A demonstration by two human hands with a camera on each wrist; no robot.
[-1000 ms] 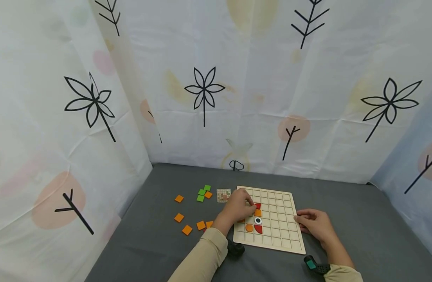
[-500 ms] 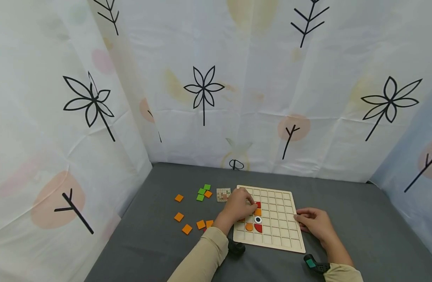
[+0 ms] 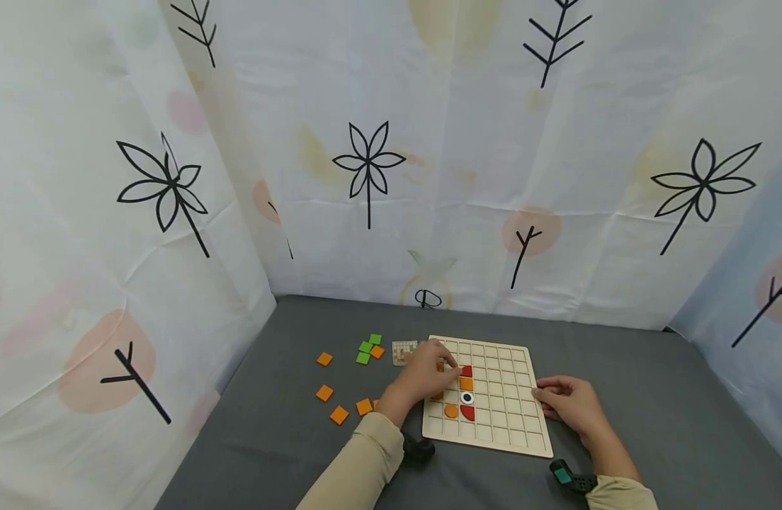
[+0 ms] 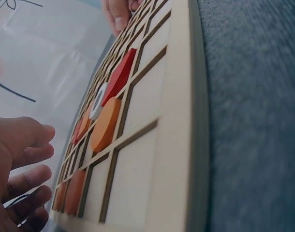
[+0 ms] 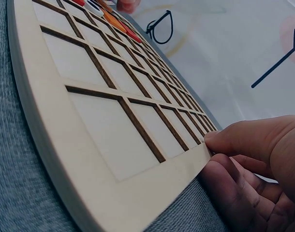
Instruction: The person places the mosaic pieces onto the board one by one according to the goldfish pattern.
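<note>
A cream gridded wooden board (image 3: 506, 404) lies on the table with a column of tiles. From far to near these are a red tile (image 3: 467, 371), an orange square (image 3: 466, 384), a white eye tile (image 3: 467, 398) and a red rounded tile (image 3: 468, 414). An orange round tile (image 3: 451, 411) sits beside the last. My left hand (image 3: 426, 372) hovers over the board's left side, fingertips beside the far red tile; the left wrist view shows its loosely bent fingers (image 4: 29, 186) holding nothing. My right hand (image 5: 263, 169) pinches the board's right edge, thumb on top.
Left of the board lie several loose orange squares (image 3: 324, 393) and green squares (image 3: 363, 358). A small pattern card (image 3: 402, 352) sits by the board's far left corner, partly behind the left hand. A printed curtain (image 3: 467, 177) rises behind the grey table (image 3: 270, 425).
My left hand has drawn slightly left from the far red tile, and an orange piece behind its fingers now shows. The right hand stays at the board's edge.
</note>
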